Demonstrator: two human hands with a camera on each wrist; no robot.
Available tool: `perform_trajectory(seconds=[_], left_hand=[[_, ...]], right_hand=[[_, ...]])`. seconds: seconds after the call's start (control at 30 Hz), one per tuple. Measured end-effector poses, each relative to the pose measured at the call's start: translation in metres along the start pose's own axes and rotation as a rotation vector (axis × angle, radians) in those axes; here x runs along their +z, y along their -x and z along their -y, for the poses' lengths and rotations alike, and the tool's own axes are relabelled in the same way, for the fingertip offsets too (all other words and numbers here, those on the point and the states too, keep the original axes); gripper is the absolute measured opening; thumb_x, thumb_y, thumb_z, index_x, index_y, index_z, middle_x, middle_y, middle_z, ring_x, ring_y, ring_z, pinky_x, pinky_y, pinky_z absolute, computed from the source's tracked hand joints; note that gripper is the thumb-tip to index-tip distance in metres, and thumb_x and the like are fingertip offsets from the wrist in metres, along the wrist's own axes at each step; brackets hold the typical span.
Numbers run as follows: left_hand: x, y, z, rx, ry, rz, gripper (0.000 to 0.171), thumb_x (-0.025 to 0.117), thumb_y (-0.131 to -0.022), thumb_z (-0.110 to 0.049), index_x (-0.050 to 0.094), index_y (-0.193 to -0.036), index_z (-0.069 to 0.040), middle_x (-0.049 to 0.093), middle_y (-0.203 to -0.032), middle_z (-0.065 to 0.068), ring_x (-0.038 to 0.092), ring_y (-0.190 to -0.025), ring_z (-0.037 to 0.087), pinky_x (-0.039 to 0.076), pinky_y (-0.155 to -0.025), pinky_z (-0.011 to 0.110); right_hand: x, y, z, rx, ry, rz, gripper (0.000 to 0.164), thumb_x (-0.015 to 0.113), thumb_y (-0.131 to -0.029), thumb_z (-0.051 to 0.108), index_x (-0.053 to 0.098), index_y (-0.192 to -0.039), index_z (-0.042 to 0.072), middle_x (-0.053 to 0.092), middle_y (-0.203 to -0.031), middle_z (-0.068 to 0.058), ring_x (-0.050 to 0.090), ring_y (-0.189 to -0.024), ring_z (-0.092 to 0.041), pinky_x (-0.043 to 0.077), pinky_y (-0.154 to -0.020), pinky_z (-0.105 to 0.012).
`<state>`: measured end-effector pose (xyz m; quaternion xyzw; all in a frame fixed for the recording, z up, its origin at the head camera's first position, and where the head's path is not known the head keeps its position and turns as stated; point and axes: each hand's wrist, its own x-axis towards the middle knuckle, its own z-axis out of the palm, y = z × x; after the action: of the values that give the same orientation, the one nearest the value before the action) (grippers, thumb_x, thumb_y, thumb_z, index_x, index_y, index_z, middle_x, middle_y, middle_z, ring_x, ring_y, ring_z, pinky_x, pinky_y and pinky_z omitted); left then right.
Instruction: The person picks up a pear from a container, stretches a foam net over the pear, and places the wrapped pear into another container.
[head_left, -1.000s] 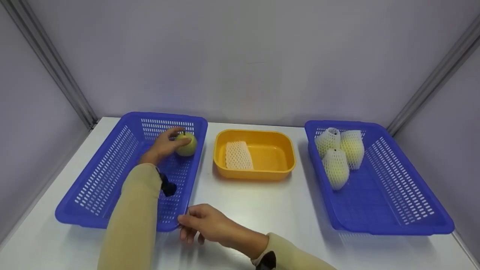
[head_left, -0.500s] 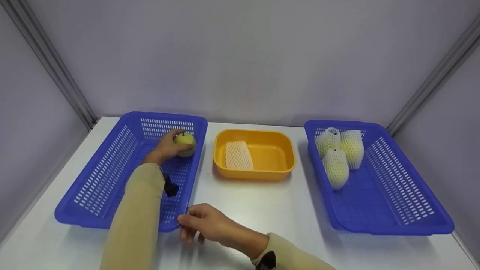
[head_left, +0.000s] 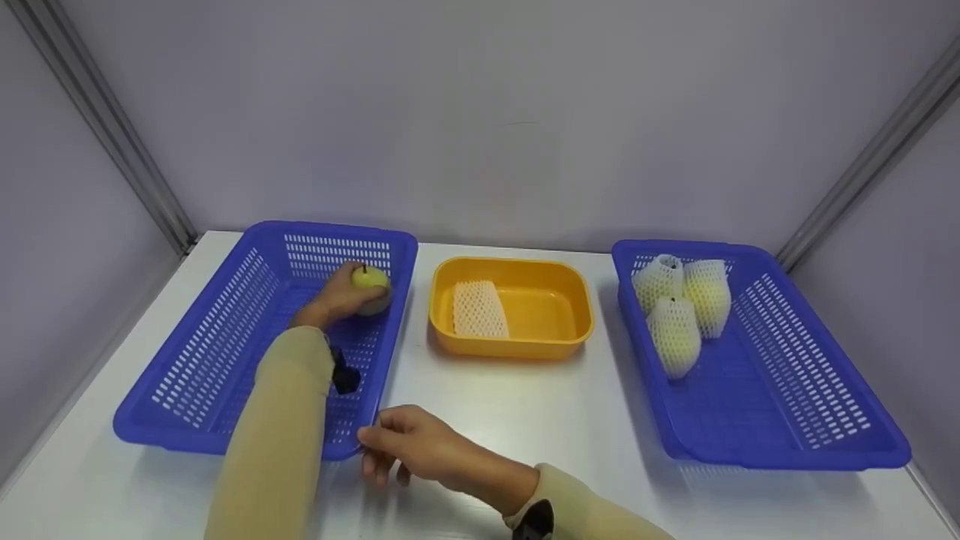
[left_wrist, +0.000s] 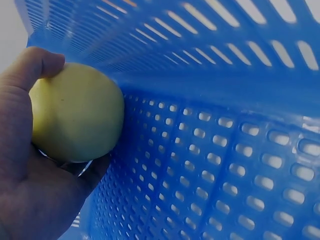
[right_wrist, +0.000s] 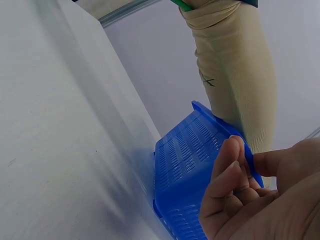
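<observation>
My left hand (head_left: pixel 336 298) reaches into the left blue basket (head_left: pixel 172 439) and grips a yellow-green pear (head_left: pixel 370 277) near the basket's far right corner. In the left wrist view the thumb lies over the pear (left_wrist: pixel 80 112) and the other fingers curve beneath it, partly hidden. The pear is close to the basket's slotted wall (left_wrist: pixel 225 65); whether it touches the wall or floor I cannot tell. At the basket's near right corner, my right hand (head_left: pixel 420 446) pinches the rim (right_wrist: pixel 255 172) between thumb and fingers.
An orange tub (head_left: pixel 551 349) sits between the baskets with a white foam net sleeve (head_left: pixel 480 309) inside. To the right, another blue basket (head_left: pixel 795 457) holds three pears in foam nets (head_left: pixel 673 341). A wall (head_left: pixel 517 150) rises behind the white table (head_left: pixel 510 405).
My left hand's fingers have closed in around the pear, which has shifted very slightly left. The right hand stays on the basket rim.
</observation>
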<state>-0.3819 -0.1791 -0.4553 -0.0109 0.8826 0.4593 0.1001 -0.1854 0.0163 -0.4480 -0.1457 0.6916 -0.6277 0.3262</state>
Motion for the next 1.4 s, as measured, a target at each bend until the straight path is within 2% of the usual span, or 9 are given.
perform_trajectory(seconds=[0.27,0.57,0.67,0.93,1.17,1.4], left_hand=[[0.003,-0.001,-0.003,-0.011,0.035,0.002,0.085,0.072,-0.092,-0.03,0.023,-0.153,0.006,0.038,-0.149,0.029,0.042,-0.135,0.041,0.034,-0.118,0.05],[-0.006,0.007,-0.006,-0.023,-0.014,0.015,0.083,0.066,-0.095,-0.029,0.02,-0.155,0.006,0.037,-0.149,0.03,0.042,-0.134,0.042,0.035,-0.116,0.052],[-0.013,0.012,-0.009,-0.021,-0.014,0.008,0.084,0.065,-0.096,-0.03,0.019,-0.155,0.006,0.036,-0.149,0.03,0.042,-0.134,0.042,0.035,-0.116,0.052],[-0.031,0.021,-0.023,0.04,-0.045,0.016,0.076,0.065,-0.096,-0.028,0.027,-0.151,0.009,0.041,-0.144,0.029,0.044,-0.129,0.04,0.037,-0.115,0.051],[-0.054,0.034,-0.042,0.037,-0.08,0.059,0.087,0.066,-0.097,-0.036,0.017,-0.155,0.006,0.035,-0.149,0.029,0.04,-0.133,0.042,0.035,-0.116,0.054],[-0.074,0.049,-0.056,0.072,-0.051,0.048,0.083,0.067,-0.096,-0.043,0.023,-0.151,0.001,0.038,-0.145,0.025,0.043,-0.126,0.037,0.04,-0.11,0.05]], right_hand=[[-0.002,0.002,0.001,-0.008,-0.002,0.001,0.026,0.058,-0.104,0.019,0.063,-0.082,0.006,0.065,-0.07,0.0,0.057,-0.057,-0.009,0.039,-0.045,-0.021],[-0.002,0.0,0.001,-0.006,0.008,-0.001,0.027,0.058,-0.104,0.019,0.062,-0.08,0.008,0.066,-0.07,0.0,0.058,-0.058,-0.009,0.039,-0.045,-0.021],[-0.003,-0.001,0.0,0.004,0.008,-0.003,0.028,0.058,-0.104,0.02,0.061,-0.079,0.009,0.066,-0.071,0.0,0.058,-0.057,-0.01,0.039,-0.045,-0.022],[-0.002,-0.001,0.0,0.021,-0.003,-0.008,0.026,0.059,-0.103,0.019,0.062,-0.079,0.009,0.066,-0.07,0.0,0.057,-0.057,-0.01,0.038,-0.045,-0.022],[-0.003,0.001,0.001,0.018,-0.001,0.003,0.025,0.059,-0.104,0.02,0.063,-0.082,0.008,0.066,-0.07,0.0,0.057,-0.058,-0.01,0.04,-0.046,-0.022],[-0.009,0.002,0.001,0.024,0.021,0.009,0.032,0.06,-0.104,0.026,0.067,-0.095,-0.004,0.066,-0.071,-0.001,0.058,-0.06,-0.01,0.041,-0.047,-0.022]])
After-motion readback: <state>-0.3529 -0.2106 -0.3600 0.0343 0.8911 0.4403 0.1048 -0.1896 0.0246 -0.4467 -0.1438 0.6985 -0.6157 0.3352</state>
